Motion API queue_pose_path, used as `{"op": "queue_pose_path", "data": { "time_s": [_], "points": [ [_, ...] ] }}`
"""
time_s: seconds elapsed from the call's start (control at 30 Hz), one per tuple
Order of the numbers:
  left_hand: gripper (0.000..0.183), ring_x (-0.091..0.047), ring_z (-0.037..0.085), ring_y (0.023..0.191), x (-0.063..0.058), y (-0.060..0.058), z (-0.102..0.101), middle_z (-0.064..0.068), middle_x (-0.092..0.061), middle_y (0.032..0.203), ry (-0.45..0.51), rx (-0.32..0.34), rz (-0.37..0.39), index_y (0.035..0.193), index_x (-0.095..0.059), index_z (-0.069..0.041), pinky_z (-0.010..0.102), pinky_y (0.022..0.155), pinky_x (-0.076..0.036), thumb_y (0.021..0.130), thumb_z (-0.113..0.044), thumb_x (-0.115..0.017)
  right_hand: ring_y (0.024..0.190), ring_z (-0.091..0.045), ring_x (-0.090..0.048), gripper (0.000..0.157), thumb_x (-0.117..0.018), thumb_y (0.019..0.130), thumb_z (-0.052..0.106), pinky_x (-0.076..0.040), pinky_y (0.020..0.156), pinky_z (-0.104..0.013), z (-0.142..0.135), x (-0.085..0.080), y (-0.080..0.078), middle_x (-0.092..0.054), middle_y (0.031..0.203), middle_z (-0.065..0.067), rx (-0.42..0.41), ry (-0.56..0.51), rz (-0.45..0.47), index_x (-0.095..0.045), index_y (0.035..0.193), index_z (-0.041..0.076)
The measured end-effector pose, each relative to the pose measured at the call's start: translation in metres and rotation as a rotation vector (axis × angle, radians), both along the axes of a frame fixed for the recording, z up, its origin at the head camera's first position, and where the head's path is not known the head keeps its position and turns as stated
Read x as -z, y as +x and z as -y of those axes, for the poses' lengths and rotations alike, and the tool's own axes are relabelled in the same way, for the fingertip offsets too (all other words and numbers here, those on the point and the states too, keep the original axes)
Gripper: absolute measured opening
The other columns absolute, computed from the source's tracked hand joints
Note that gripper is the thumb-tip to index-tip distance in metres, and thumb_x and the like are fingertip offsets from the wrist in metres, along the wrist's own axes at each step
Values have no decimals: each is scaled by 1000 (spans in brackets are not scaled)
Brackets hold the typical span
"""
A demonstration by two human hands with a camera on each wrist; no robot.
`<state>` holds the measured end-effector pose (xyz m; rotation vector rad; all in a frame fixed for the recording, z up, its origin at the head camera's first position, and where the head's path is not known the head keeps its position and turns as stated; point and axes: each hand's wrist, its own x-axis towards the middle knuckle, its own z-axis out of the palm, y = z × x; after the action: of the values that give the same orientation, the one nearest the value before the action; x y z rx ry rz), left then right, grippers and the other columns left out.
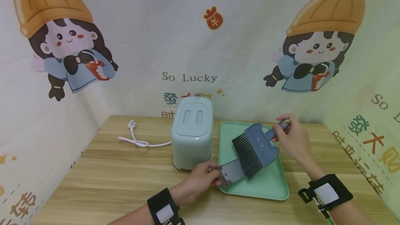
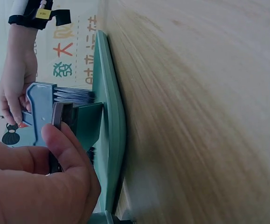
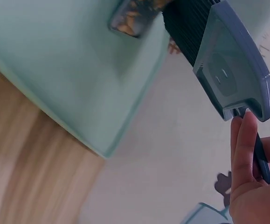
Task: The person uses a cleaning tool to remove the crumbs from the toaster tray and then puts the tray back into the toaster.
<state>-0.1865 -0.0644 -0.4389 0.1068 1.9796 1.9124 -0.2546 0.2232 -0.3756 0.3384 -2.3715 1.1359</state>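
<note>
My left hand pinches one end of a thin grey metal plate, with small holes near the held end, tilted over a pale green tray. In the left wrist view the thumb and fingers grip its dark edge. My right hand holds the handle of a blue hand brush. Its dark bristles overlap the far end of the plate. Seen from the right wrist, the plate is shiny with brownish patches, and fingers lie along the brush handle.
A pale green toaster with a lid on top stands just left of the tray. Its white cord and plug lie on the wooden table. Printed cloth hangs behind and at both sides.
</note>
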Motion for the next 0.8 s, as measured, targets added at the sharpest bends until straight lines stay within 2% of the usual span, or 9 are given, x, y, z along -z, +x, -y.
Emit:
{"op": "queue_pose_path", "data": {
  "time_s": [0.07,0.17,0.27,0.33,0.4,0.53,0.7,0.8],
  "points": [
    [29,-60,16,79,-1,-1,0,14,-59,98,-2,1,1,119,-50,7,26,74,-54,92,-3,-53,53,-14,-63,21,-56,95,12,-48,38,-24,0,-8,2,-66,77,-12,-5,-42,6,-50,115,5],
    [30,-60,16,78,-2,0,-1,14,-59,97,9,-6,-14,119,-50,8,25,73,-54,91,-2,-53,54,-16,-64,22,-57,95,11,-52,42,-26,12,-15,5,-65,78,-15,-78,-128,18,-50,115,5],
    [28,-61,15,76,-1,0,-2,14,-59,95,20,-9,-29,117,-49,9,25,72,-54,91,-1,-52,55,-20,-64,22,-59,94,9,-55,46,-29,23,-8,7,-64,78,-17,-171,-171,63,-49,114,4],
    [27,-61,16,76,-1,1,-3,14,-59,95,22,-6,-28,116,-49,9,25,72,-54,91,-1,-53,54,-21,-64,21,-59,94,6,-54,45,-29,23,1,7,-64,76,-16,-188,-158,74,-50,113,4],
    [27,-61,16,78,1,1,-2,14,-59,97,20,0,-16,117,-49,8,25,73,-54,92,-1,-53,53,-21,-64,20,-58,93,5,-52,42,-27,17,11,6,-64,74,-14,-155,-118,66,-51,112,4],
    [29,-60,18,82,2,2,0,15,-58,101,0,15,12,120,-50,6,28,76,-54,93,-3,-53,51,-19,-63,18,-56,93,4,-49,38,-23,-6,22,2,-65,73,-15,-31,-40,23,-51,110,2],
    [27,-60,18,81,1,2,1,14,-58,100,-20,5,3,118,-51,6,30,76,-54,93,-4,-53,52,-16,-63,21,-54,96,10,-45,36,-23,-20,10,-1,-65,75,-14,66,-26,18,-50,114,2],
    [27,-60,18,79,-1,2,1,14,-58,99,-12,-8,-9,118,-51,6,28,75,-54,93,-5,-53,54,-20,-64,22,-55,96,13,-50,40,-24,-12,0,0,-64,77,-16,23,-102,31,-49,115,3]
  ]
}}
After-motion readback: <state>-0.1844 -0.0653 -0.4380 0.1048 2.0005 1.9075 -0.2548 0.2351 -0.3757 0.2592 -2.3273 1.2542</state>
